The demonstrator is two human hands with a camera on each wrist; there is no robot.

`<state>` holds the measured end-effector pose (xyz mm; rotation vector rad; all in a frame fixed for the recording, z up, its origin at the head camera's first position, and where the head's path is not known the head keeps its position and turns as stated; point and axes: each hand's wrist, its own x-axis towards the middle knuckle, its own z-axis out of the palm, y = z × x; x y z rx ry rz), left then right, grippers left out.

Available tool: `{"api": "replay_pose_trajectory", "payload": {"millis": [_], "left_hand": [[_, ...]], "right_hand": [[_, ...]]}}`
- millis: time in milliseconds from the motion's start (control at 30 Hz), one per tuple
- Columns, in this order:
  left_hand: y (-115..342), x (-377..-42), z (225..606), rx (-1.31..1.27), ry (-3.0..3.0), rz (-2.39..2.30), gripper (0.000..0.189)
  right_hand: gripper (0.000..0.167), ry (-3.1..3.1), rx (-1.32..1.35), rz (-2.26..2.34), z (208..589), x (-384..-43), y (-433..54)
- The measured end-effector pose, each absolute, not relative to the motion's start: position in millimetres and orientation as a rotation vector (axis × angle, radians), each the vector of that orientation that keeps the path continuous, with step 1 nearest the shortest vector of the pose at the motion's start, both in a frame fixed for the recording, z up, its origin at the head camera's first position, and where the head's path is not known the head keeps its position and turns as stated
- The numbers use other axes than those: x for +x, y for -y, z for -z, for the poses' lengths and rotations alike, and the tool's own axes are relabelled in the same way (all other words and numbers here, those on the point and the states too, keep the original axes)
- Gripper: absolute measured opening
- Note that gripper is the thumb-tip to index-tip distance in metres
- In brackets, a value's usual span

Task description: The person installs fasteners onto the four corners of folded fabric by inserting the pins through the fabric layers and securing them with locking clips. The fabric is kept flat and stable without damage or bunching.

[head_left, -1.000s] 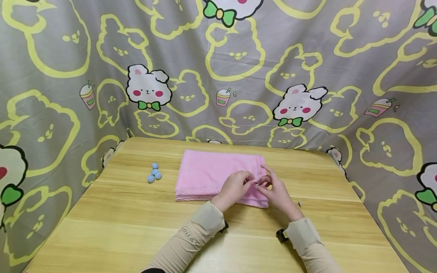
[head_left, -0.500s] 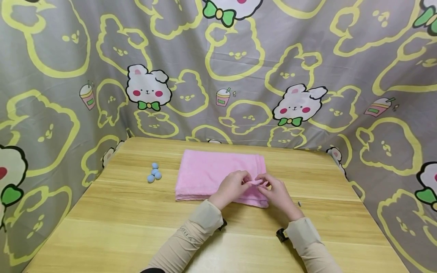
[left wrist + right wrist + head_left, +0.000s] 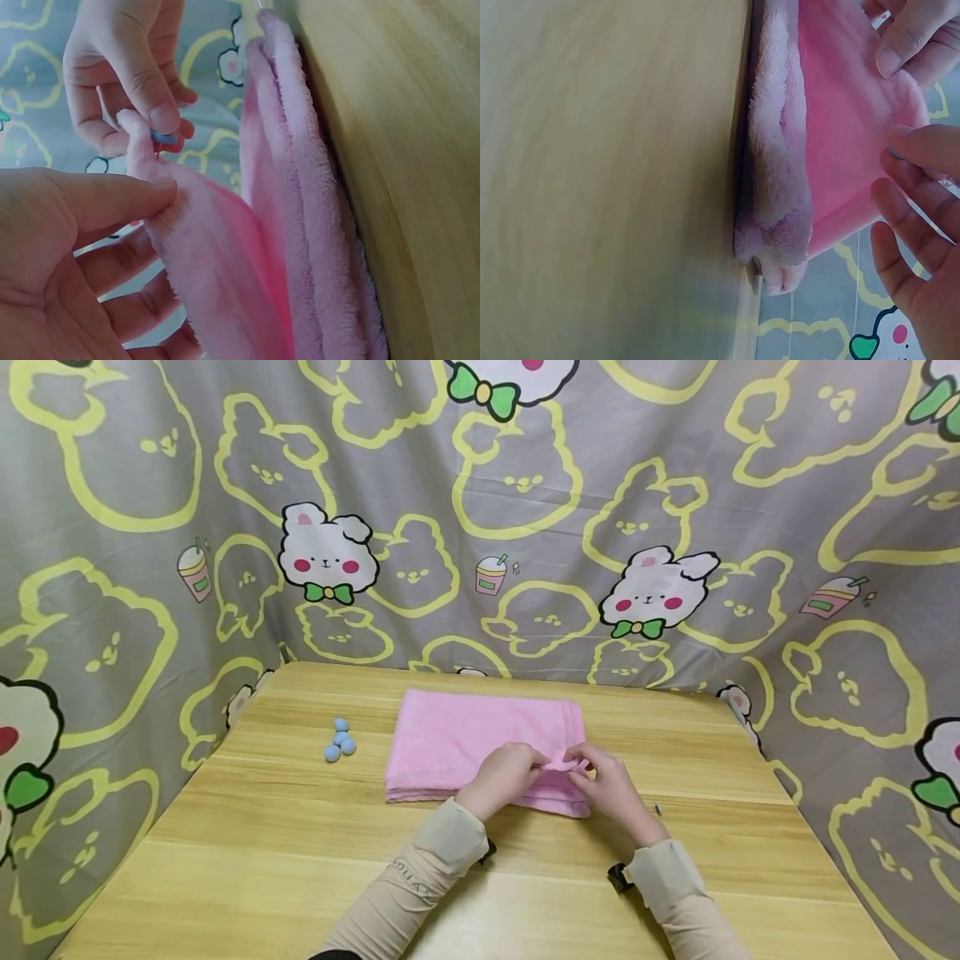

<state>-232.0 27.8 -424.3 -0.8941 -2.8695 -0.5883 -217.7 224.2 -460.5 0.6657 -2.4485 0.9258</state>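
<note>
Pink plush cloth: it lies folded in layers on the tabletop in front of me; near its right end, one upper layer is raised between my hands.
Left hand: my thumb and fingers pinch the edge of this raised layer.
Right hand: my thumb and forefinger pinch a small blue piece at the same edge, just beside the left thumb; if they grip the cloth too, I cannot tell.
Blue balls: four of them stand close together, to the left of the cloth and apart from it.
Tiny grey object: it lies to the right of the cloth, near my right wrist, too small for naming.
Sleeves: both are beige.
Tabletop: light wood grain.
Curtain: grey, printed with yellow animal outlines, white rabbits and pink drink cups, behind the tabletop and on both sides.
</note>
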Motion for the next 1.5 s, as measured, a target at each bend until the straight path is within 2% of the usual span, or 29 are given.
{"api": "replay_pose_trajectory", "payload": {"millis": [467,833,1000,1267,1500], "left_hand": [[-31,-226,421,-1.057,2.813,0.407,0.02],[-29,-225,422,-1.092,2.79,0.387,0.018],[-26,-229,420,-1.099,2.844,0.494,0.016],[-9,-238,405,-1.059,2.919,0.701,0.025],[33,-252,385,-0.858,2.875,0.987,0.025]], "right_hand": [[0.027,2.397,0.712,-0.866,461,-216,-224],[0.031,2.427,0.714,-0.781,459,-215,-223],[0.03,2.418,0.718,-0.727,457,-214,-222],[0.027,2.38,0.74,-0.637,452,-214,-223],[0.025,2.348,0.768,-0.599,451,-214,-222]]}}
